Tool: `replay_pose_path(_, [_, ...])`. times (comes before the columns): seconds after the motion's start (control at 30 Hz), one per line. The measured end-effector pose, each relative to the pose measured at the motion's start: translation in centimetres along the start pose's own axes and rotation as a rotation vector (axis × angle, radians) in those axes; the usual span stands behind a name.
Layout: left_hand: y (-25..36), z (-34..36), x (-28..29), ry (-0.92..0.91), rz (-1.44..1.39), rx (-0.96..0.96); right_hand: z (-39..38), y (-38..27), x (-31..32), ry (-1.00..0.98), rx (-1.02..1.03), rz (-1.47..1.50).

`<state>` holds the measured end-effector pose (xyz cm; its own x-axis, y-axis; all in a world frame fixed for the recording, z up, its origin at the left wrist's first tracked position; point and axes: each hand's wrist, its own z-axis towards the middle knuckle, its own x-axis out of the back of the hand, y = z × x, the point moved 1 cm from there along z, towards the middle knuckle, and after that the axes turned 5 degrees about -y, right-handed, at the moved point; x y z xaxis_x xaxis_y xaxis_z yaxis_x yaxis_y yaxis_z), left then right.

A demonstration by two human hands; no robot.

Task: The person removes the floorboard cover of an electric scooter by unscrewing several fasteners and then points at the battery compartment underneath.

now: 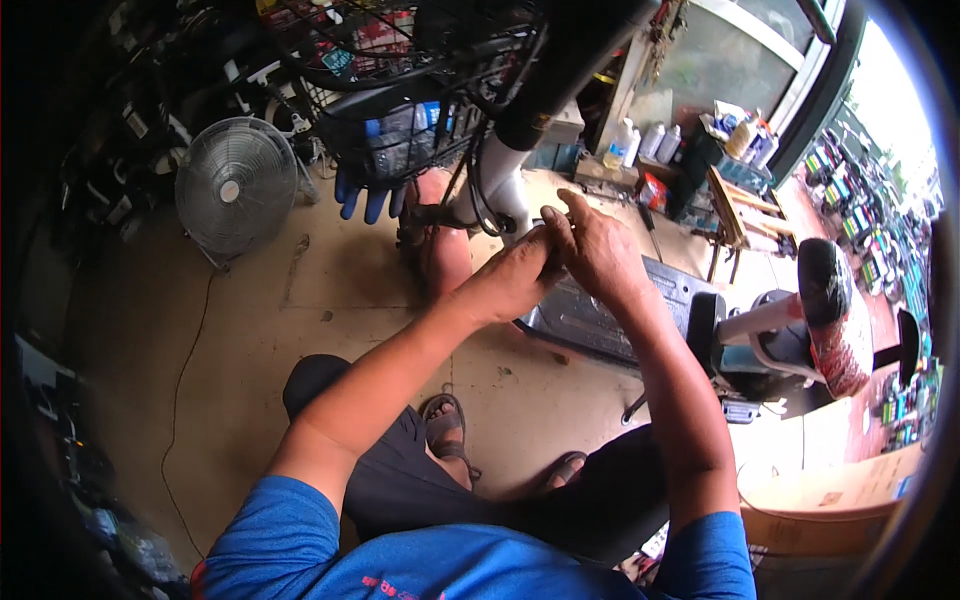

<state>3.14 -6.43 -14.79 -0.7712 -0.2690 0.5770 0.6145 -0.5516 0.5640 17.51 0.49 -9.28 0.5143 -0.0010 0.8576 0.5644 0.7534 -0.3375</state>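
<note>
My left hand (pixel 520 277) and my right hand (pixel 603 250) meet in front of me, beside the pale front column (pixel 500 178) of an electric scooter. Both are closed, with the fingertips drawn together; whatever they may grip is too small or hidden. Below and to the right of them lies the scooter's black footboard (pixel 590 318). A black wire basket (pixel 345 140) at the scooter's front holds clear plastic bottles (pixel 400 140). Beneath the basket hangs a blue glove (pixel 368 198), next to a reddish front mudguard (pixel 447 250).
A round floor fan (pixel 237 185) stands at the left, its cord trailing over the floor. Several bottles (pixel 620 145) line a ledge at the back. A wooden frame (pixel 745 210), the scooter's seat (pixel 825 280) and a cardboard box (pixel 835 490) are on the right.
</note>
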Motion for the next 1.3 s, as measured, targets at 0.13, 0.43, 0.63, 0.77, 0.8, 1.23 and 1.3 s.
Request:
replay_pose_path(0.13, [0.0, -0.7, -0.8, -0.161, -0.169, 0.331, -0.3, -0.4, -0.2, -0.086, -0.068, 0.007])
replay_pose_path(0.43, [0.0, -1.1, -1.1, 0.095, -0.049, 0.091, -0.3, -1.5, -2.0, 0.008, 0.046, 0.022])
replay_pose_path(0.63, [1.1, -1.9, -0.5, 0.275, 0.165, 0.088, -0.4, -2.2, -2.3, 0.085, 0.132, -0.021])
replay_pose_path(0.77, [0.3, -2.2, -0.6, 0.145, 0.201, 0.246, -0.5, -2.3, -1.9, 0.044, 0.101, -0.144])
replay_pose_path(0.8, [-0.1, -2.2, -0.8, 0.093, 0.098, 0.253, -0.6, -2.2, -1.7, 0.052, 0.085, -0.142])
replay_pose_path(1.23, [-3.2, -4.0, -2.9, 0.015, -0.078, 0.219, -2.1, -2.8, 0.8, -0.224, 0.256, -0.1])
replay_pose_path(1.3, [-3.9, -4.4, -3.2, -0.149, -0.212, 0.36, -2.1, -2.9, 1.1, -0.182, 0.306, -0.119])
